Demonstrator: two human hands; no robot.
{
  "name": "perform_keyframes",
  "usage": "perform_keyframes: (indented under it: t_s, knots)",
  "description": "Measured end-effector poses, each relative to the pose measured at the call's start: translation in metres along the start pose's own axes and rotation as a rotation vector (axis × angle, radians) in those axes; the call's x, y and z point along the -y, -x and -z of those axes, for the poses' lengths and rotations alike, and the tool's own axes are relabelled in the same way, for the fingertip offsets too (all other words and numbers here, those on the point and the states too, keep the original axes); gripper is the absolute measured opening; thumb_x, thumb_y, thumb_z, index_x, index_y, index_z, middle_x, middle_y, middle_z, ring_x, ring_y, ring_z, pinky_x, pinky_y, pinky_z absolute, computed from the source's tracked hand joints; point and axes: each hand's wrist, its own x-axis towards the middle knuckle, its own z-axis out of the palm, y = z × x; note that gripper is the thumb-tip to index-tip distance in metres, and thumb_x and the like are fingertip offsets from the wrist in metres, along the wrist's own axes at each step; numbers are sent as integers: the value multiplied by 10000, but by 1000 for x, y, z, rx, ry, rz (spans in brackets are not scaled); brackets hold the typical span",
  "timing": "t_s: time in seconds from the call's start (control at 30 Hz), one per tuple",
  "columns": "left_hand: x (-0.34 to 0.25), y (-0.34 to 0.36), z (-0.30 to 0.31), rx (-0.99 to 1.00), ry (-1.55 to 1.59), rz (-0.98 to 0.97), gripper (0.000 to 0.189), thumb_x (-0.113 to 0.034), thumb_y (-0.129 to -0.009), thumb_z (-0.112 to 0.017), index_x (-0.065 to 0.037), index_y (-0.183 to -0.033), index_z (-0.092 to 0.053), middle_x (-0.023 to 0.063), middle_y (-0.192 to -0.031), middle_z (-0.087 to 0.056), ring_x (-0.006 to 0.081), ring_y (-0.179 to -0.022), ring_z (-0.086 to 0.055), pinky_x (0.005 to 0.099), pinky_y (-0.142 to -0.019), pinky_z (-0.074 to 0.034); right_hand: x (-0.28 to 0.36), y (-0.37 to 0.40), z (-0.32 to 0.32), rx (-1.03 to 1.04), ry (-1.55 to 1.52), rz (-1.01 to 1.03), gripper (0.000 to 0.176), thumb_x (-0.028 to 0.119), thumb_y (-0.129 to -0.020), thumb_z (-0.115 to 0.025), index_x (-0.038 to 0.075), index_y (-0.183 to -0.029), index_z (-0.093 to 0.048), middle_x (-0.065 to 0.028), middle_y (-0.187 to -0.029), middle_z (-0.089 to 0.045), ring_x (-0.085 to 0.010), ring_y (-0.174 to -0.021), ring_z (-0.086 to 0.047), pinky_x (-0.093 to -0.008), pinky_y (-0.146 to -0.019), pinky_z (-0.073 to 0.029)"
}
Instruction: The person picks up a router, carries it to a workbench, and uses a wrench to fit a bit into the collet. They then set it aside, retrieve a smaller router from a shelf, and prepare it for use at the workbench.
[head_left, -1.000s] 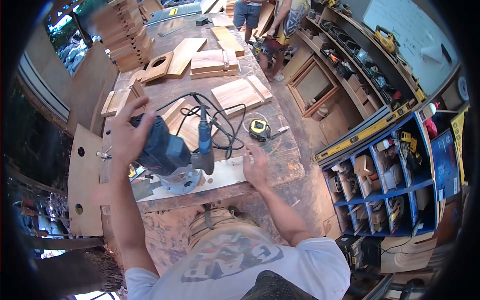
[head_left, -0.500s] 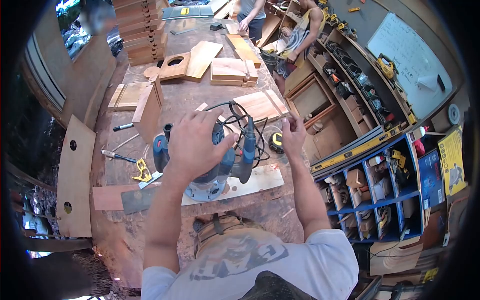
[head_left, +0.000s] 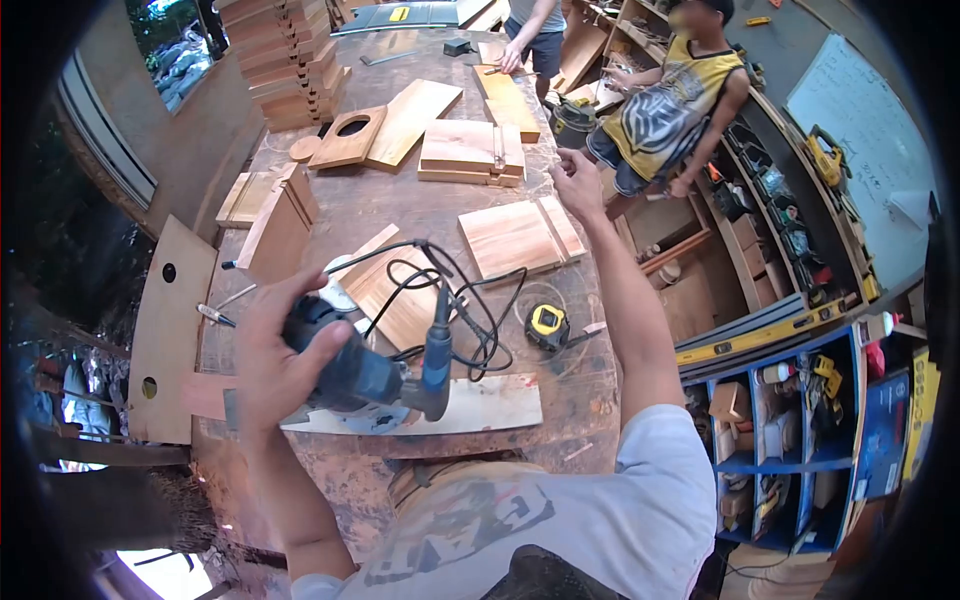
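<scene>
My left hand (head_left: 280, 350) is wrapped round the top of a blue power tool (head_left: 365, 375), a router by its look, which leans to the left over a pale strip (head_left: 480, 408) near the front of the bench. Its black cable (head_left: 470, 310) lies in loops over a grooved board (head_left: 395, 300). My right hand (head_left: 580, 187) hangs over the right edge of the bench, fingers curled with the tips close together; whether anything small is between them is not visible. Below it are another grooved board (head_left: 520, 240) and a yellow tape measure (head_left: 547, 325).
Stacked wooden pieces (head_left: 290, 65) stand at the back left of the workbench (head_left: 375, 215). A board with a round hole (head_left: 350, 135) lies nearer. Two people (head_left: 665, 110) (head_left: 530, 35) stand beyond the right edge. Blue shelves (head_left: 785, 440) hold tools at the right.
The power tool has tilted and moved left with my left hand. My right hand has moved forward, away from my body. The person in yellow is more fully in view.
</scene>
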Motion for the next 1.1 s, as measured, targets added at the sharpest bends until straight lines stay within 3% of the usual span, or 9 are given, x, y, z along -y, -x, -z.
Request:
perform_keyframes:
  t_s: [0.1,0.23,0.47,0.7,0.83,0.93,1.1]
  knots:
    - [-2,0,-3,-12,103,107,567,-298,-861,-806,-15,-1319,-627,123,-1202,-703,218,-1101,-653,355,-976,-496,-35,-38,-8,7,42,22,422,224,-832,-702,25,-1204,-699,-159,-942,-747,-292,-895,-724,-399,-855,-550]
    - [-8,-2,0,10,37,187,556,-257,-914,-765,-15,-1380,-581,118,-1246,-687,210,-1183,-617,341,-1054,-449,-77,-68,-22,-4,-47,-188,426,216,-810,-682,33,-1193,-719,-160,-920,-749,-283,-940,-724,-399,-902,-540]
    - [-8,-3,-3,-10,73,227,556,-265,-926,-753,-16,-1392,-579,121,-1249,-682,210,-1192,-606,351,-1060,-440,-127,-64,-12,-44,-25,-314,438,233,-797,-675,49,-1191,-723,-183,-1025,-758,-309,-1003,-723,-381,-941,-536]
    - [-9,-1,-2,-15,29,218,564,-285,-928,-748,1,-1385,-581,130,-1250,-680,222,-1182,-614,357,-1060,-438,-96,-47,14,-108,48,-210,355,165,-859,-678,5,-1173,-715,-184,-1028,-756,-295,-972,-732,-376,-887,-549]
    - [-7,-3,-2,-29,2,208,572,-291,-925,-753,6,-1383,-581,134,-1251,-679,221,-1174,-618,357,-1063,-436,-94,-48,16,-148,54,-202,381,171,-872,-687,6,-1215,-691,-194,-1063,-740,-295,-1001,-722,-392,-919,-549]
    - [-9,-4,-4,-5,-11,210,635,-383,-941,-715,6,-1415,-551,169,-1266,-671,248,-1215,-609,371,-1070,-433,-96,-55,19,-100,68,-89,387,166,-870,-699,7,-1222,-687,-202,-1107,-722,-303,-1037,-710,-400,-937,-543]
    - [-8,-4,-5,-42,39,221,607,-304,-915,-767,11,-1395,-572,141,-1258,-674,214,-1168,-616,360,-1059,-439,-100,-62,24,-28,114,-2,356,131,-887,-673,7,-1221,-691,-218,-1135,-707,-325,-1066,-700,-406,-961,-534]
